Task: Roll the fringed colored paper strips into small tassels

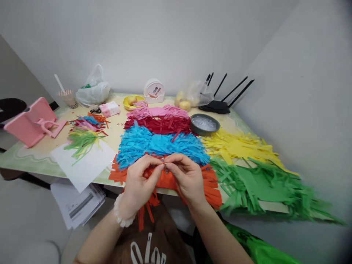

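Where fingertips [160,167] meet, left hand [137,185] and right hand [187,180] pinching an orange strip [164,165], orange fringe pile [212,182] beneath.

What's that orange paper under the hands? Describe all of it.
The orange fringed paper looks like thin tissue, its edges cut into many narrow strips. It lies flat at the table's near edge, its far side tucked under the blue fringed paper, some strips dangling over the edge. The left hand and right hand are over its middle, fingertips pinched together.
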A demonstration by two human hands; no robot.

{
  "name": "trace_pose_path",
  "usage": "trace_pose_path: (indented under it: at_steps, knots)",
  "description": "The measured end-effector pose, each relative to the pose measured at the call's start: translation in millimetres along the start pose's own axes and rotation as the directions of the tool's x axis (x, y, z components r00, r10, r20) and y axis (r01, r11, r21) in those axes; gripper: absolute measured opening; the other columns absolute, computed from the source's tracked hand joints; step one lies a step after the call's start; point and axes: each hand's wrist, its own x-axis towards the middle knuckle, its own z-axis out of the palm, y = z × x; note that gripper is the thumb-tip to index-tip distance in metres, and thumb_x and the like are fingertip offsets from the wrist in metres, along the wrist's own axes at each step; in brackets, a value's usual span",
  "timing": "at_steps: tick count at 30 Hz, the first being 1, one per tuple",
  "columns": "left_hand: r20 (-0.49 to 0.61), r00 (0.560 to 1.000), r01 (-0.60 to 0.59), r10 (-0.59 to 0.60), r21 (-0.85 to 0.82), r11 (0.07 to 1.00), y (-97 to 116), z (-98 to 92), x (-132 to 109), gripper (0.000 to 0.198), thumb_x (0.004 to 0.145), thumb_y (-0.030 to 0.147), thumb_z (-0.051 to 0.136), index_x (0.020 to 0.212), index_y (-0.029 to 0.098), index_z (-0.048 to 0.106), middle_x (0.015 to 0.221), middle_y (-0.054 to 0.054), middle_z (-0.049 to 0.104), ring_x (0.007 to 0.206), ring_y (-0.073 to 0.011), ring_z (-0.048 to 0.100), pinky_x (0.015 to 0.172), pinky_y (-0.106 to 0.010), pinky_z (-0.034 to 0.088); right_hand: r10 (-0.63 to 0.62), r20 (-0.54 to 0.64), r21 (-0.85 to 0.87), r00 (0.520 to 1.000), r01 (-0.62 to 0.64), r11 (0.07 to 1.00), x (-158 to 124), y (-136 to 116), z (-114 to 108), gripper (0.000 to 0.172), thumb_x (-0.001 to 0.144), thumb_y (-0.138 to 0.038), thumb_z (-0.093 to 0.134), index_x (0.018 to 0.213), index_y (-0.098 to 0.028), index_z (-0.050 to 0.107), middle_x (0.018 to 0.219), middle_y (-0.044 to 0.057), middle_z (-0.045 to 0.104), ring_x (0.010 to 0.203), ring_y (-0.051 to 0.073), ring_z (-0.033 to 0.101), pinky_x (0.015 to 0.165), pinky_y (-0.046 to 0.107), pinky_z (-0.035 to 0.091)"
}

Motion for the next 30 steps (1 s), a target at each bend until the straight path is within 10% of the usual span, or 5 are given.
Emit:
trace_pose_path:
  at_steps: [5, 24, 30]
  knots:
    - [-0.001, 0.997, -0.078, 0.078, 0.094, 0.993, -5, -8.6, -8, 0.008, 0.092, 0.016, 0.063, 0.089, 0.019, 0.07, 0.085, -0.002, 0.074, 0.081, -0.0141, 0.067, 0.077, -0.024, 0.05, -0.058, -0.005, -0.132, 0.998, 0.056, 0.99, -7, -3, 10, 0.005, 0.082, -0.026, 0.074, 0.081, -0.021, 0.072, 0.077, 0.0, 0.07, 0.074, 0.015, 0.066, 0.069, 0.024, 0.056]
    - [-0.085, 0.955, 0.254, -0.284, -0.261, 0.931, -14, -12.6, -30, 0.003, 0.085, 0.016, 0.068, 0.086, 0.018, 0.067, 0.084, -0.001, 0.075, 0.078, -0.0121, 0.073, 0.072, -0.017, 0.057, -0.014, 0.173, -0.292, 0.985, 0.065, 0.954, -9, -4, 13, 0.002, 0.081, -0.022, 0.073, 0.08, -0.021, 0.072, 0.077, 0.0, 0.067, 0.071, 0.014, 0.06, 0.066, 0.025, 0.048]
    - [0.088, 0.929, 0.364, -0.359, -0.388, 0.847, -18, -16.5, -25, 0.012, 0.079, 0.023, 0.075, 0.089, 0.017, 0.072, 0.089, -0.005, 0.078, 0.081, -0.0169, 0.075, 0.076, -0.023, 0.058, -0.028, 0.241, -0.387, 0.97, 0.123, 0.914, 1, -19, 10, 0.009, 0.083, -0.02, 0.07, 0.075, -0.021, 0.075, 0.074, 0.002, 0.07, 0.071, 0.016, 0.063, 0.068, 0.028, 0.048]
